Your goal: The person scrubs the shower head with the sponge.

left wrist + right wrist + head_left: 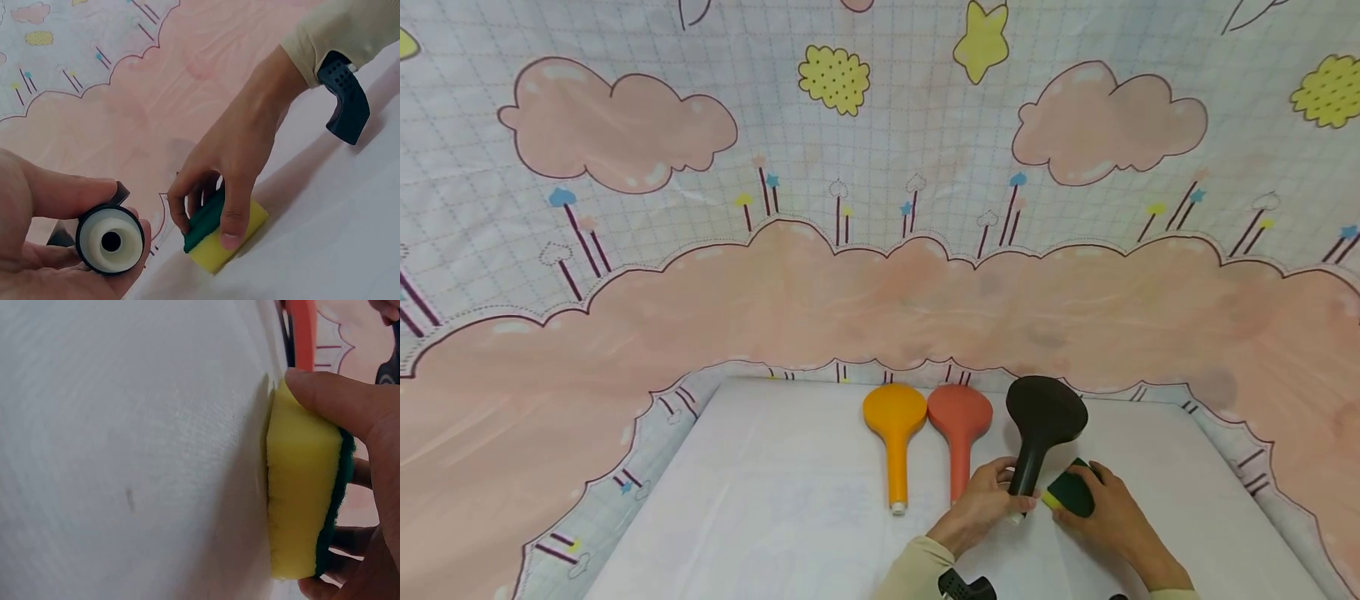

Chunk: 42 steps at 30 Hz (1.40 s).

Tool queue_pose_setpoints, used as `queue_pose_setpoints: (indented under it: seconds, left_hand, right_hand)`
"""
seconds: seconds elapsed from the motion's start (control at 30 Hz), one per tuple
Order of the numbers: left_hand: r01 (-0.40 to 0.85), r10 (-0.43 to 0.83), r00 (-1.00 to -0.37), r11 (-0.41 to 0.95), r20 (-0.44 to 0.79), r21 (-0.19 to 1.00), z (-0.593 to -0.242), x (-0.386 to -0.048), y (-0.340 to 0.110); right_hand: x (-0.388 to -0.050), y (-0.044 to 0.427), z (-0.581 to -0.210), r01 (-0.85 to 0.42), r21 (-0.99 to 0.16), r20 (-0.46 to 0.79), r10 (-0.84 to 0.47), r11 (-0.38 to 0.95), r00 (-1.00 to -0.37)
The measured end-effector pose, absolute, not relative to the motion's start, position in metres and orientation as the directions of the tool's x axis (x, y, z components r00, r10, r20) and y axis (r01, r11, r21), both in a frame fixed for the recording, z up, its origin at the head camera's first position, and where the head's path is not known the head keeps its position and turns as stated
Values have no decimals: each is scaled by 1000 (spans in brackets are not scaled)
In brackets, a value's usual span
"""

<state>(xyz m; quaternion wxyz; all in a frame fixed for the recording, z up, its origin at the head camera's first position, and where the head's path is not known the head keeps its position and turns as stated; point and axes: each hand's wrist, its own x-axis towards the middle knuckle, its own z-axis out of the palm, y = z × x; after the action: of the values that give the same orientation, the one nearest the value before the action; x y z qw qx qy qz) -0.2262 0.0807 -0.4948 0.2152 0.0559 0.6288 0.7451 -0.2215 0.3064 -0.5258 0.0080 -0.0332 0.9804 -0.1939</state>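
Note:
My left hand [979, 505] grips the handle of a black shower head [1047, 408], its round head tilted up and away from me. The handle's end [111, 240] faces the left wrist camera, showing a white ring around a dark hole. In my right hand [1112, 510] is a yellow and green sponge [1073, 490], pinched between thumb and fingers. In the right wrist view the yellow side of the sponge [303, 494] is close to the white surface; whether it touches is unclear. The sponge is just right of the black handle.
An orange-yellow shower head [895, 410] and a red shower head [960, 411] lie side by side, left of the black one. The white tabletop [737, 500] ends at the back against a pink and white cartoon-patterned cloth [820, 308].

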Motion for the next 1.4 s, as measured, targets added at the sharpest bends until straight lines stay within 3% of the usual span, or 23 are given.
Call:
queue_pose_setpoints:
  seconds: [0.43, 0.83, 1.07, 1.23, 1.4]
  left_hand:
    - [-201, 390, -909, -96, -149, 975, -490, -220, 67]
    - [54, 243, -970, 184, 8, 981, -499, -219, 49]
    - [109, 188, -981, 280, 57, 954, -502, -219, 42]
    - [137, 177, -980, 293, 87, 946, -504, -219, 36]
    - [158, 157, -981, 320, 112, 934, -502, -218, 31]
  right_hand:
    - [-220, 307, -523, -15, -377, -48, -35, 926, -998]
    - [-217, 305, -520, 0, -380, -50, -20, 925, -999]
    - [-206, 302, -513, -76, -386, 102, -40, 920, -994]
    - [-201, 298, -507, -156, -410, 266, -46, 899, -963]
    - [-198, 291, -498, -189, -425, 351, -31, 885, -936]
